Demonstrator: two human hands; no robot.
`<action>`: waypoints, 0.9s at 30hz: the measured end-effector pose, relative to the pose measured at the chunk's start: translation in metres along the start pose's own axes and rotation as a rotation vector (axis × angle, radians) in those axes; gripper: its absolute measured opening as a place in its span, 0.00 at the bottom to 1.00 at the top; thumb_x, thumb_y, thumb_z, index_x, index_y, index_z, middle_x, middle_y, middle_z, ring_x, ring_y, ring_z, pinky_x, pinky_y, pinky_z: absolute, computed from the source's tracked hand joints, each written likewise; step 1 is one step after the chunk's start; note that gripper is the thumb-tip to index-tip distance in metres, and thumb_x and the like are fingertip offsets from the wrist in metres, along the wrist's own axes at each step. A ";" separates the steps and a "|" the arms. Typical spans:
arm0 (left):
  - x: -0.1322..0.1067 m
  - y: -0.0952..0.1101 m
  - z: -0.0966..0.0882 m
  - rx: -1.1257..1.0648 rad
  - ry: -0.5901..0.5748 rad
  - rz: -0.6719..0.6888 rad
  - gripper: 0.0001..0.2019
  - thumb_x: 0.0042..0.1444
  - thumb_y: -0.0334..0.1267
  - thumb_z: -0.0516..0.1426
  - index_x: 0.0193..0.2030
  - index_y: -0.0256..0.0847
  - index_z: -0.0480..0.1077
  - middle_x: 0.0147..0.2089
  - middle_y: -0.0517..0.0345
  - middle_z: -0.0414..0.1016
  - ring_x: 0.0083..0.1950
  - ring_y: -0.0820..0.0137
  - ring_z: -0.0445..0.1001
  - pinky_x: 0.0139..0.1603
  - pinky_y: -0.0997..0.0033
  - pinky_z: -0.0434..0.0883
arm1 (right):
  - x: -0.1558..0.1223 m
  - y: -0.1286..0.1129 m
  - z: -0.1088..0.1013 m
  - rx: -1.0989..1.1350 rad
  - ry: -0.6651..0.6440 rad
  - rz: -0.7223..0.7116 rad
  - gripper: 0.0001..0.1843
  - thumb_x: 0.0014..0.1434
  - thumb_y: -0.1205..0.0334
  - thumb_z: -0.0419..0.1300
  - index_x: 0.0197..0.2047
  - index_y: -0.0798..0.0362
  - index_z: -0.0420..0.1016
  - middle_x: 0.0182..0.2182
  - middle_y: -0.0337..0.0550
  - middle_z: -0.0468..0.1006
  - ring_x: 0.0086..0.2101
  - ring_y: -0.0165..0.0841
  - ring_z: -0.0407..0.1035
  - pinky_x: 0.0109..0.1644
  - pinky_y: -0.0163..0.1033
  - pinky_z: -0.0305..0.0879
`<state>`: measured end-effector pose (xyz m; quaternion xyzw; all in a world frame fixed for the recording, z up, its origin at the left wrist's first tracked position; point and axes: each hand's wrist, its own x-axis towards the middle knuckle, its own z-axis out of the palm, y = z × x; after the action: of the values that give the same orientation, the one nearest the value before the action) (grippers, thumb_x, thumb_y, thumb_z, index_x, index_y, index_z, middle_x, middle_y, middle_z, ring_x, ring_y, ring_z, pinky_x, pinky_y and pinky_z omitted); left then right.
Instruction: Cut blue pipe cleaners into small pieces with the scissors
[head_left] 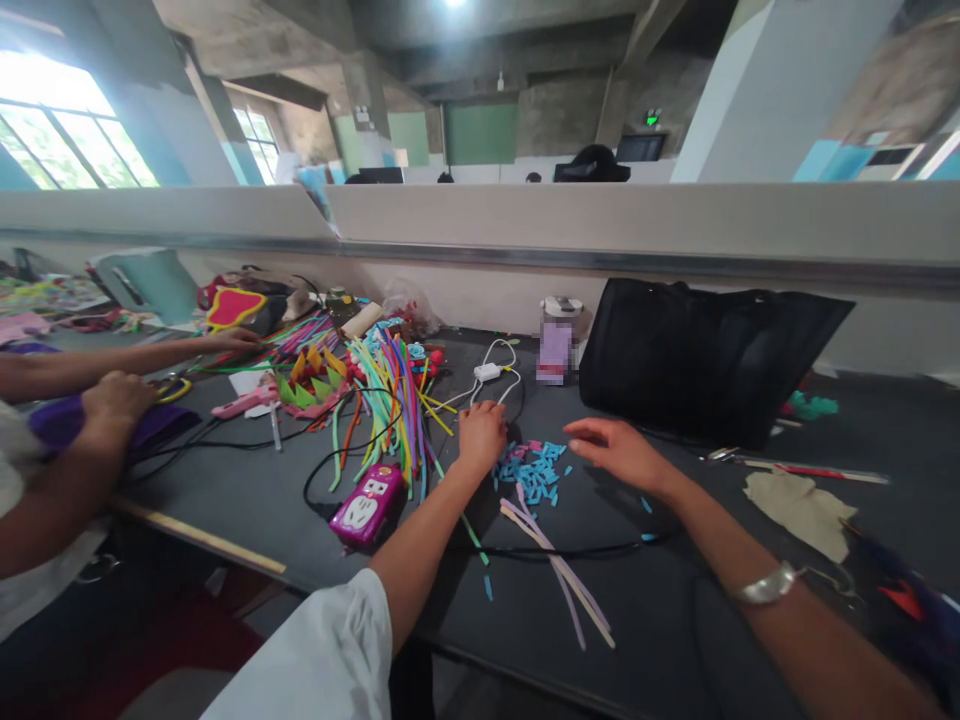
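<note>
My left hand (482, 437) rests low over the table at the left edge of a pile of short blue pieces (538, 475). Its fingers are curled, and what they hold, if anything, is hidden. Just beyond it lies a white cable with a small white box (487, 372). To the right of the pile, my right hand (619, 452) is held above the table, fingers stretched out and apart, with nothing in it. A few pink pieces (534, 446) lie among the blue ones. Several long pale lilac and cream strips (562, 570) lie in front of the pile.
Left of my hands are a purple power socket (367, 507) and a bundle of coloured strips (394, 390). A black bag (705, 360) stands at the back right. A co-worker's hands (120, 397) work at the far left. A black cable (525, 551) crosses the table.
</note>
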<state>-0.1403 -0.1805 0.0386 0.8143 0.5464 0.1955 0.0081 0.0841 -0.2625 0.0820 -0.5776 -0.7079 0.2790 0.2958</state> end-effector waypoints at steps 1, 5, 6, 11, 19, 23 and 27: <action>0.000 -0.003 -0.001 0.028 0.004 -0.040 0.15 0.60 0.34 0.49 0.51 0.40 0.70 0.54 0.48 0.70 0.54 0.58 0.67 0.53 0.54 0.63 | 0.009 -0.001 0.004 0.025 -0.012 0.006 0.18 0.55 0.55 0.58 0.46 0.53 0.77 0.42 0.45 0.80 0.39 0.36 0.74 0.42 0.39 0.70; 0.002 -0.014 0.003 0.002 0.010 -0.152 0.18 0.60 0.35 0.50 0.56 0.38 0.66 0.60 0.43 0.65 0.57 0.55 0.65 0.53 0.54 0.66 | 0.043 -0.001 0.023 0.077 0.000 0.009 0.18 0.55 0.56 0.58 0.46 0.55 0.76 0.38 0.46 0.80 0.35 0.34 0.74 0.39 0.39 0.70; 0.003 -0.016 0.005 -0.028 0.018 -0.158 0.19 0.60 0.35 0.49 0.57 0.37 0.65 0.61 0.43 0.64 0.58 0.56 0.65 0.54 0.55 0.66 | 0.053 -0.002 0.028 0.080 0.025 0.004 0.19 0.56 0.55 0.58 0.48 0.55 0.76 0.37 0.47 0.80 0.35 0.34 0.74 0.40 0.39 0.70; 0.009 -0.023 0.019 -0.113 0.075 -0.172 0.24 0.59 0.36 0.50 0.61 0.29 0.60 0.67 0.39 0.57 0.64 0.56 0.61 0.62 0.57 0.62 | 0.119 -0.014 0.062 0.072 0.054 -0.039 0.23 0.60 0.52 0.54 0.56 0.52 0.71 0.46 0.48 0.78 0.45 0.35 0.72 0.51 0.43 0.67; 0.007 -0.024 0.019 -0.088 0.078 -0.259 0.22 0.61 0.35 0.48 0.61 0.32 0.62 0.68 0.37 0.52 0.67 0.53 0.56 0.62 0.54 0.60 | 0.164 -0.004 0.095 0.074 -0.030 -0.061 0.23 0.65 0.51 0.46 0.48 0.54 0.76 0.47 0.46 0.78 0.48 0.36 0.70 0.55 0.44 0.63; 0.005 -0.022 0.010 -0.068 0.111 -0.364 0.24 0.57 0.31 0.51 0.62 0.45 0.63 0.61 0.41 0.58 0.59 0.54 0.63 0.56 0.55 0.63 | 0.117 0.009 0.083 0.037 -0.121 -0.124 0.24 0.63 0.47 0.48 0.44 0.53 0.79 0.43 0.43 0.80 0.45 0.37 0.72 0.54 0.44 0.65; 0.001 -0.020 0.004 -0.085 0.076 -0.410 0.24 0.56 0.33 0.53 0.60 0.50 0.66 0.53 0.45 0.62 0.55 0.56 0.65 0.54 0.58 0.64 | 0.059 0.012 0.070 -0.032 -0.141 -0.164 0.19 0.60 0.49 0.53 0.44 0.48 0.79 0.47 0.40 0.79 0.48 0.36 0.71 0.57 0.41 0.63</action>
<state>-0.1563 -0.1708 0.0309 0.6770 0.6919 0.2432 0.0615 0.0311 -0.2059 0.0317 -0.5014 -0.7760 0.2826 0.2579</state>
